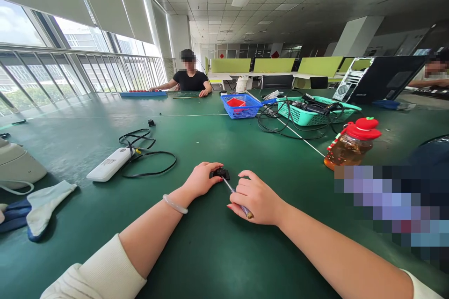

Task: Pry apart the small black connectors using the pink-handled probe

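Observation:
My left hand (202, 179) pinches a small black part (220, 173) against the green table (224, 252); its exact kind is too small to make out. In my right hand (257, 198) is a screwdriver (245, 210) with a thin metal shaft and a dark handle ending in a brownish cap. The shaft slants up and left, and its tip meets the near side of the black part. Fingers of the right hand wrap the handle, with the index finger raised off it. My fingers cover part of the black piece.
Left lie a white power bank (110, 165) with a black cable (168, 163) and a work glove (49, 205). Further back stand a blue basket (240, 111), a green basket (301, 116) with cables, and a red-lidded bottle (351, 147). A person (189, 76) sits across the table.

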A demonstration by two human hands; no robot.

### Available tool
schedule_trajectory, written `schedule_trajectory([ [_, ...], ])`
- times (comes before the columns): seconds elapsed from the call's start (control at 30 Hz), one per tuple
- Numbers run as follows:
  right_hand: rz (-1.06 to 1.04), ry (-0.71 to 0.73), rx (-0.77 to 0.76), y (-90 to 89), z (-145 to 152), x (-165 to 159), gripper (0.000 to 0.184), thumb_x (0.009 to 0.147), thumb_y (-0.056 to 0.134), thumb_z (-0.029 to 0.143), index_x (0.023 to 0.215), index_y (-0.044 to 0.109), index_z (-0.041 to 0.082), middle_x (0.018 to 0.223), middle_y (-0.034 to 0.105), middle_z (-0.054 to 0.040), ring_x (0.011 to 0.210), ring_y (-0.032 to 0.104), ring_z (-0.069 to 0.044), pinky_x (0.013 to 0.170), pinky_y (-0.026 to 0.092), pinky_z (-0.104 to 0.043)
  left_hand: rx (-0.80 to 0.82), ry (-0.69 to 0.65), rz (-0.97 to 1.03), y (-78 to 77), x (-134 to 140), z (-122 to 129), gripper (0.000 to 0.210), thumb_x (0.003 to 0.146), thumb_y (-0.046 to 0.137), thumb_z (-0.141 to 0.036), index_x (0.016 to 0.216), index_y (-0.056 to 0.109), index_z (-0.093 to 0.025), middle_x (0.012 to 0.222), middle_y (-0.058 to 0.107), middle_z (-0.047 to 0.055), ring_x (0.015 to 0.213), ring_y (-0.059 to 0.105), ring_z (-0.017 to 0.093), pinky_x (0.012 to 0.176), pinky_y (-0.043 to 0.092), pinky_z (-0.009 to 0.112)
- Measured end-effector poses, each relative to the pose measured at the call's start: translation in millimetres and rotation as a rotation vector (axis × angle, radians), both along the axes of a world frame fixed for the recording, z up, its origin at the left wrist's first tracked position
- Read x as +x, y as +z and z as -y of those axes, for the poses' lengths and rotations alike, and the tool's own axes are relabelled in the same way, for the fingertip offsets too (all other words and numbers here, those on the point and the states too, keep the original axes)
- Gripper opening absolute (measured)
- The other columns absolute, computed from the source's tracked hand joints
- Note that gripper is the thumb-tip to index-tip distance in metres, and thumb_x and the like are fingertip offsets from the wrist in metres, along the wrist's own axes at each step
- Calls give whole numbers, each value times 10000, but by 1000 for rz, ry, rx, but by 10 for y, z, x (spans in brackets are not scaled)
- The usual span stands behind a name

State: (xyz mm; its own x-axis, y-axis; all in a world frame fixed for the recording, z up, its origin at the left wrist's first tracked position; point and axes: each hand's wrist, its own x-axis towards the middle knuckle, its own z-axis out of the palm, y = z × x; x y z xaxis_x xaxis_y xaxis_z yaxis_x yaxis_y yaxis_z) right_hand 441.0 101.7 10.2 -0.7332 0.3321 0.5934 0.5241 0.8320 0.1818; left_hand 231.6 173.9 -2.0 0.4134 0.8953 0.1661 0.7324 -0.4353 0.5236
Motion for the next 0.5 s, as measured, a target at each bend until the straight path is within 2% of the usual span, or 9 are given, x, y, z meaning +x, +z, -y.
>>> schedule_trajectory([
  [0.07,-59,-6,29,31,10,2,302,928,474,303,662,571,197,556,498,19,585,407,-145,892,368,-369,4,-5,1,-4,-5,6,445,818,655,-311,1258,614,-258,1176,678,61,1131,586,229,1028,443,357],
  [0.13,-84,-92,6,36,19,-8,357,935,487,406,665,574,190,557,507,7,585,423,-150,832,370,-364,9,-1,-6,-6,-9,16,457,822,651,-317,1272,606,-254,1188,671,65,1132,586,232,1031,440,359],
  [0.27,57,-321,-151,-56,30,-44,455,796,641,622,748,615,170,648,594,-28,662,515,-186,823,361,-376,17,15,-23,6,-15,48,474,828,647,-326,1294,588,-268,1199,662,68,1147,576,246,1043,430,385],
  [0.4,215,-365,-254,-91,24,-85,590,708,649,744,831,651,168,691,626,-43,697,551,-219,861,358,-424,6,23,-1,15,-15,70,498,823,654,-314,1311,572,-256,1182,664,80,1158,568,242,1049,425,385],
  [0.5,218,-342,-236,79,100,-241,671,697,606,795,916,679,165,707,638,-71,703,565,-253,847,370,-465,-2,21,18,7,-11,62,512,816,658,-300,1317,562,-258,1156,679,66,1182,550,239,1060,412,387],
])
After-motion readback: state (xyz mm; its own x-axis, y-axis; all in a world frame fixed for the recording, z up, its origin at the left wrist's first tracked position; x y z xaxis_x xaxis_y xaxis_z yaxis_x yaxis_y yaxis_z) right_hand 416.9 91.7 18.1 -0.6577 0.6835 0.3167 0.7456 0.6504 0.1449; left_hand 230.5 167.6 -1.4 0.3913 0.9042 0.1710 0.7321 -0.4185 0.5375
